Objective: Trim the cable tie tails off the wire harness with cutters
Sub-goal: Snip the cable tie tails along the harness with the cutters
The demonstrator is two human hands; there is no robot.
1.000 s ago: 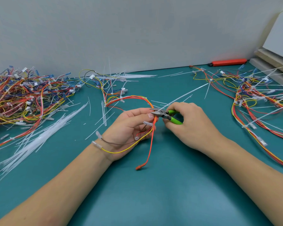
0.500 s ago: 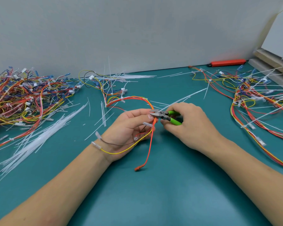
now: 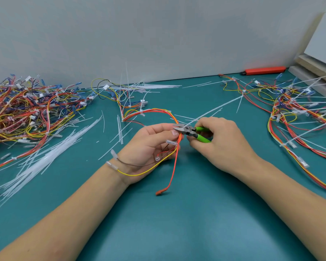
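Teal bench (image 3: 177, 232): hands hold unbranded cutters (image 3: 191, 131), harness (image 3: 169, 117).

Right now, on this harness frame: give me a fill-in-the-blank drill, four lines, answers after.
1. The cutters have ____ handles.
2. The cutters are gripped by the ____ hand.
3. The left hand holds the wire harness, whose longest loose end hanging toward the camera is a ____ wire.
4. The orange-red tool lies at the far ____ of the table, by the wall.

Answers: green; right; red; right
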